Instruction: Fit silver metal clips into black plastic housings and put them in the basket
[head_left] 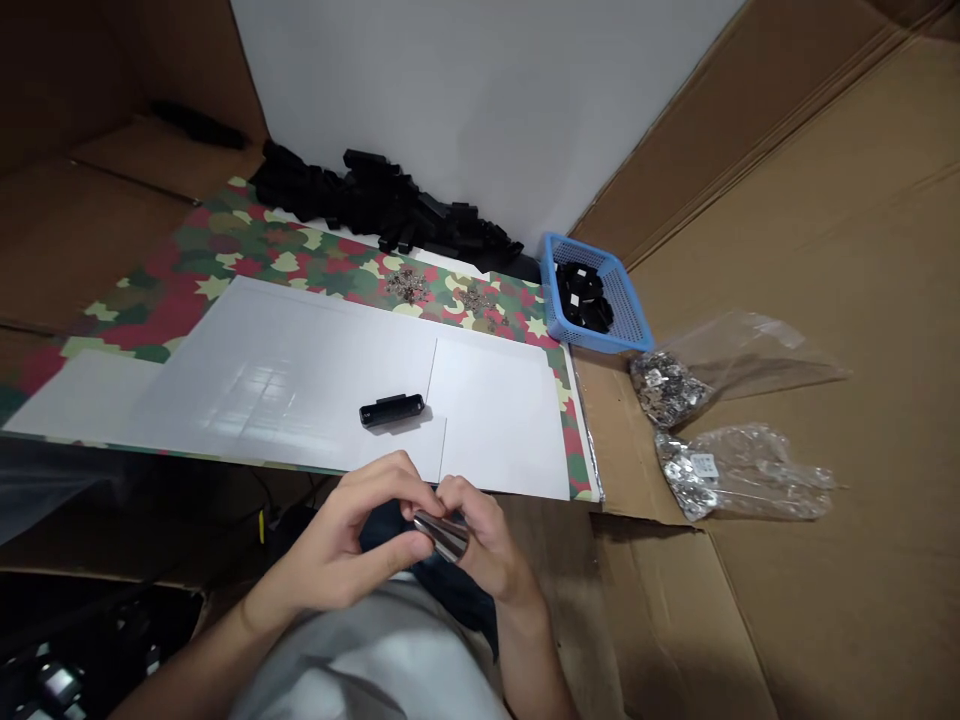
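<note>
A shiny silver metal piece (444,537), tapered in outline, is held between my two hands just past the table's front edge. The thumb and fingers of my left hand (367,530) pinch its left end. Around its right side curl the fingers of my right hand (484,540), which cover part of it. On the white sheet (300,370) beyond my hands lies a small black oblong part (391,410) with a raised bar along its top. Nothing touches that part.
Black parts (375,200) are heaped along the wall. Two small piles of metal bits (407,286) lie on the patterned cover (300,262). A blue basket (637,318) holds black pieces. Two clear bags (750,460) of metal parts rest on cardboard at right.
</note>
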